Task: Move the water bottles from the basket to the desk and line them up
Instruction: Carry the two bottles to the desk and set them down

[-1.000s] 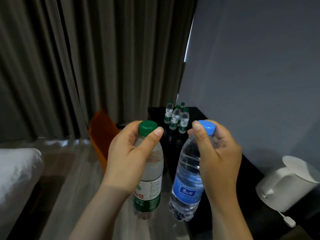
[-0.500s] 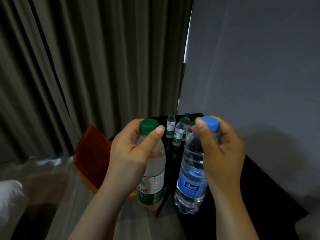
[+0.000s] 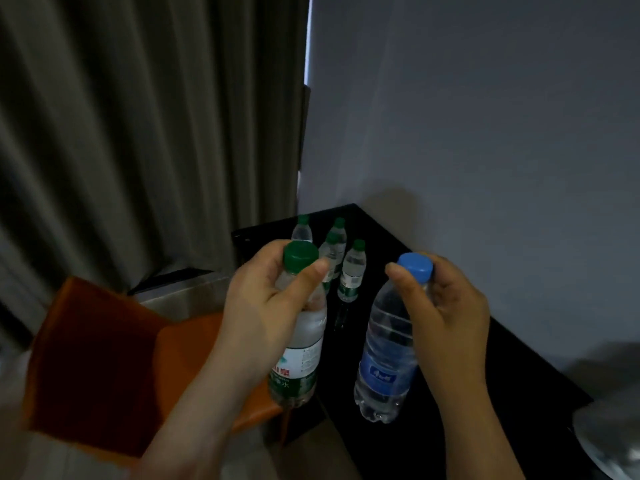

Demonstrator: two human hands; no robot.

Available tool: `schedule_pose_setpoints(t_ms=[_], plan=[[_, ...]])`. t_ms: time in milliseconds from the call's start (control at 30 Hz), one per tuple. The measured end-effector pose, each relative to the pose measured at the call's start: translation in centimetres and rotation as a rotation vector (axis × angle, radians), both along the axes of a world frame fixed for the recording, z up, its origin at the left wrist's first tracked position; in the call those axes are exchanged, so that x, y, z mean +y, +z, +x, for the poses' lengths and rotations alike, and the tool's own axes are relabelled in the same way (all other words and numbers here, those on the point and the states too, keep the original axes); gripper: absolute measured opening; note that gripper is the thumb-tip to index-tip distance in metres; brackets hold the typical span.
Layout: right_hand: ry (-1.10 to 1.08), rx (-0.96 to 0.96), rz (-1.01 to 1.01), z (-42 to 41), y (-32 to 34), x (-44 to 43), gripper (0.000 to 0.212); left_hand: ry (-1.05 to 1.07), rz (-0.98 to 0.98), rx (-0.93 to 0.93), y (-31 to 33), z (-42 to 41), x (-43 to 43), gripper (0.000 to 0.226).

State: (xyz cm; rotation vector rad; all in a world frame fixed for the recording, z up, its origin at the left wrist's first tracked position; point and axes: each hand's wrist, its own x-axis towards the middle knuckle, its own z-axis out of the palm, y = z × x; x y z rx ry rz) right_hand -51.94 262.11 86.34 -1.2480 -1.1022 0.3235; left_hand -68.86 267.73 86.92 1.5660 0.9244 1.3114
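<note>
My left hand (image 3: 263, 306) grips a green-capped water bottle (image 3: 301, 362) round its neck, held upright over the near left edge of the black desk (image 3: 450, 393). My right hand (image 3: 446, 306) holds a blue-capped, blue-labelled bottle (image 3: 384, 372) by its neck, upright above the desk. Several small green-capped bottles (image 3: 351, 271) stand grouped at the desk's far end by the wall. No basket is in view.
An orange chair (image 3: 104, 358) stands left of the desk, close to the green-capped bottle's base. Grey curtains (image 3: 138, 133) hang behind. A pale blurred object (image 3: 609, 438) sits at the desk's near right corner. The wall runs along the desk's right side.
I have come closer to the desk; the far bottles appear larger. Both hands still carry their bottles, now spread a little further apart. The view has swung right and the bed is gone.
</note>
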Motion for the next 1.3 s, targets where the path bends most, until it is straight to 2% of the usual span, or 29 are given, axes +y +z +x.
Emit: schedule_pose_setpoints(t_ms=[167, 367, 467, 533, 633, 800, 1067, 1300], plan=[[-0.065, 0.05, -0.026, -0.4, -1.9, 2.9, 0.022, -0.129, 0.037, 0.13, -1.8, 0.0, 6.0, 0.024], [-0.165, -0.003, -0.127, 0.2, -4.7, 5.9, 0.019, -0.218, -0.01, 0.229, -4.9, 1.0, 10.8, 0.04], [-0.153, 0.007, -0.203, 1.1, -6.4, 7.3, 0.02, -0.24, -0.03, 0.282, -6.9, 1.6, 13.1, 0.033], [-0.134, 0.032, -0.284, 2.0, -7.5, 7.8, 0.02, -0.245, -0.035, 0.321, -8.2, 2.2, 14.4, 0.02], [-0.13, 0.056, -0.368, 3.8, -9.3, 8.9, 0.022, -0.253, -0.055, 0.353, -10.0, 3.3, 16.5, 0.014], [-0.144, 0.022, -0.497, 6.5, -12.0, 12.2, 0.028, -0.232, -0.063, 0.41, -12.2, 5.8, 20.2, 0.015], [-0.062, 0.033, -0.549, 9.8, -14.3, 16.9, 0.03, -0.161, -0.005, 0.515, -16.1, 8.1, 25.0, 0.014], [-0.051, 0.047, -0.597, 10.7, -15.6, 18.9, 0.02, -0.181, -0.067, 0.531, -18.9, 8.4, 28.8, 0.021]])
